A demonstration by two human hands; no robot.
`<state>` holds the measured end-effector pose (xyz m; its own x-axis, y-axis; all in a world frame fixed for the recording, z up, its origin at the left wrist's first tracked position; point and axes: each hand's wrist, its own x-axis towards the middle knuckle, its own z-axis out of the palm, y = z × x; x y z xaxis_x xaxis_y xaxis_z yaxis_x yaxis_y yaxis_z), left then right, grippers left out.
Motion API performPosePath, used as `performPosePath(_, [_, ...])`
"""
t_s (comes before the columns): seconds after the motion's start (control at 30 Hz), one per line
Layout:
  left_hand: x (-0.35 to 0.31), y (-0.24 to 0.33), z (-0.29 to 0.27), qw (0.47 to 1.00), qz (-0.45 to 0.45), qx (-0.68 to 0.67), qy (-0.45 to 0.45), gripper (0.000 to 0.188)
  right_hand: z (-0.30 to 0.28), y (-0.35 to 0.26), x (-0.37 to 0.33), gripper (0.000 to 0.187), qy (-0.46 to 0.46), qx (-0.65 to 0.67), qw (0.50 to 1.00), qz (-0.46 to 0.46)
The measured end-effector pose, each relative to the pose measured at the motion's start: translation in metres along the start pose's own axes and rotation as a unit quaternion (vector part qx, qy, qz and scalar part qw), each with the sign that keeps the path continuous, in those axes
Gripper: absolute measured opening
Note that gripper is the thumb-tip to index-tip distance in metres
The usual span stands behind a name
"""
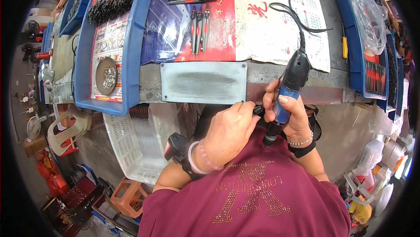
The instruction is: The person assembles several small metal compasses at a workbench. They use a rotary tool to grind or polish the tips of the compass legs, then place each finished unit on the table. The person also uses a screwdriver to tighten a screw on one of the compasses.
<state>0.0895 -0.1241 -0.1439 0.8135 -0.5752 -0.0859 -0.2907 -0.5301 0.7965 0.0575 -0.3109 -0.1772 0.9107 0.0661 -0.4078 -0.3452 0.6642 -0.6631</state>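
The left hand (229, 125) pinches a small black piece (259, 110), only partly visible, at its fingertips. The right hand (298, 115) is wrapped round a blue-and-black cylindrical electric screwdriver (288, 92), whose tip points down towards the maroon shirt (183, 210). The hands are close together before the edge of the grey counter (151, 84); whether the piece touches the right fingers cannot be confirmed. A thin black cord (302, 40) runs from the tool and loops over a white printed sheet (262, 40). On the edge is a pale rectangular plate (203, 81), smudged dark; beyond it lie three slim black-and-red pen-shaped items (193, 31). To the left, a blue plastic tray (133, 53) bears a round brown dish (99, 73) of small shiny parts.

Risks, as judged: a slack pinch could drop the piece; a snagged loop could tug the tool; an accidental start could catch fabric.
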Motion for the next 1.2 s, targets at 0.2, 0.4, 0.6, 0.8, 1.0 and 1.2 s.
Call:
performPosePath(0.2, [0.014, -0.019, -0.026, 0.996, -0.042, -0.039, 0.074, 0.026, -0.002, -0.018, -0.008, 0.041, 0.049, -0.008, 0.992, -0.116])
performPosePath(0.4, [0.062, -0.082, -0.075, 0.957, -0.103, -0.176, 0.207, 0.033, -0.006, -0.036, -0.023, 0.046, 0.032, -0.048, 0.989, -0.134])
performPosePath(0.6, [0.116, -0.142, -0.1, 0.947, -0.155, -0.101, 0.261, 0.027, -0.005, -0.034, -0.033, 0.049, 0.045, -0.067, 0.991, -0.106])
performPosePath(0.8, [0.132, -0.154, -0.101, 0.951, -0.162, -0.105, 0.244, 0.018, -0.007, -0.036, -0.036, 0.049, 0.057, -0.077, 0.991, -0.095])
performPosePath(1.0, [0.138, -0.143, -0.095, 0.954, -0.139, 0.012, 0.265, 0.014, -0.007, -0.035, -0.033, 0.05, 0.053, -0.077, 0.991, -0.093])
performPosePath(1.2, [0.133, -0.14, -0.096, 0.948, -0.098, 0.111, 0.283, 0.014, -0.007, -0.036, -0.033, 0.049, 0.051, -0.075, 0.992, -0.086])
